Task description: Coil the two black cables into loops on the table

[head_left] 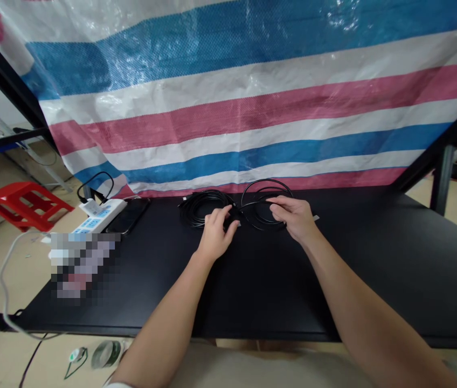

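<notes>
A coiled black cable (190,211) lies towards the back of the black table. Loose loops of black cable (267,182) spread to its right, some raised off the tabletop. At the right edge of the coil is my left hand (215,233), its thumb apart from its fingers, with nothing visibly gripped. My right hand (296,216) pinches the loose cable between thumb and fingertips. Light-coloured tips show at the coil's left end and beside my right hand. Whether the coil and the loops are one cable, I cannot tell.
On the left of the table (261,302) are a white power strip (109,211) with plugs and a dark phone (129,216). A blurred-out patch covers something nearer. Striped plastic sheeting (228,113) hangs behind. A red stool (26,205) stands on the floor at left.
</notes>
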{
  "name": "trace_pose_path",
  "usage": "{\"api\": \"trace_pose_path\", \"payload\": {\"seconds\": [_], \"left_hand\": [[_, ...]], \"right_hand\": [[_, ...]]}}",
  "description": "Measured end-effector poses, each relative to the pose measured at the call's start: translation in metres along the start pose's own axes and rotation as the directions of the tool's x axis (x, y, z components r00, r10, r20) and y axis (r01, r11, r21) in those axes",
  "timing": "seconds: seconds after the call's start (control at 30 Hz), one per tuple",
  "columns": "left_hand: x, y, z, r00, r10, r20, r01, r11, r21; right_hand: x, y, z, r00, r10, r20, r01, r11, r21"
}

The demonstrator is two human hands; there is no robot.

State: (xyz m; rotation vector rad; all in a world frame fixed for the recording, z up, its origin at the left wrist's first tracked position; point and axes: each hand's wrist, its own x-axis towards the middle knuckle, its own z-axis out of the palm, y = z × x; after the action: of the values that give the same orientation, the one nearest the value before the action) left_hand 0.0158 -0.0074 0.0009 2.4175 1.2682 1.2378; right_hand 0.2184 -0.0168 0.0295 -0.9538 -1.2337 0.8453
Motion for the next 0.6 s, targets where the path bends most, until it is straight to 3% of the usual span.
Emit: {"api": "trace_pose_path", "payload": {"seconds": [0.1, 0.2, 0.27, 0.37, 0.4, 0.47, 0.53, 0.6], "left_hand": [[0.0, -0.004, 0.003, 0.995, 0.01, -0.098, -0.017, 0.997, -0.071], [0.0, -0.007, 0.004, 0.98, -0.088, -0.179, 0.056, 0.983, -0.176], [0.0, -0.007, 0.003, 0.95, -0.194, -0.246, 0.123, 0.953, -0.277], [0.003, -0.006, -0.002, 0.874, -0.346, -0.341, 0.18, 0.883, -0.434], [0.004, -0.005, -0.003, 0.845, -0.391, -0.364, 0.186, 0.854, -0.485], [0.007, -0.003, -0.006, 0.798, -0.463, -0.385, 0.17, 0.786, -0.595], [0.011, -0.001, -0.01, 0.772, -0.513, -0.375, 0.126, 0.702, -0.701], [0.014, 0.001, -0.013, 0.764, -0.548, -0.341, 0.099, 0.622, -0.777]], "right_hand": [[0.003, 0.002, -0.003, 0.999, -0.026, -0.047, 0.031, 0.995, 0.092], [0.012, 0.008, -0.019, 0.961, -0.062, -0.269, 0.107, 0.982, 0.155], [0.019, 0.014, -0.039, 0.871, -0.057, -0.488, 0.083, 0.996, 0.032], [0.026, 0.025, -0.071, 0.666, -0.19, -0.721, -0.109, 0.932, -0.346], [0.027, 0.029, -0.079, 0.677, -0.237, -0.697, -0.186, 0.861, -0.473], [0.028, 0.037, -0.087, 0.785, -0.25, -0.568, -0.267, 0.69, -0.673], [0.026, 0.045, -0.087, 0.882, -0.166, -0.441, -0.292, 0.542, -0.788], [0.023, 0.051, -0.083, 0.922, -0.072, -0.38, -0.31, 0.449, -0.838]]}}
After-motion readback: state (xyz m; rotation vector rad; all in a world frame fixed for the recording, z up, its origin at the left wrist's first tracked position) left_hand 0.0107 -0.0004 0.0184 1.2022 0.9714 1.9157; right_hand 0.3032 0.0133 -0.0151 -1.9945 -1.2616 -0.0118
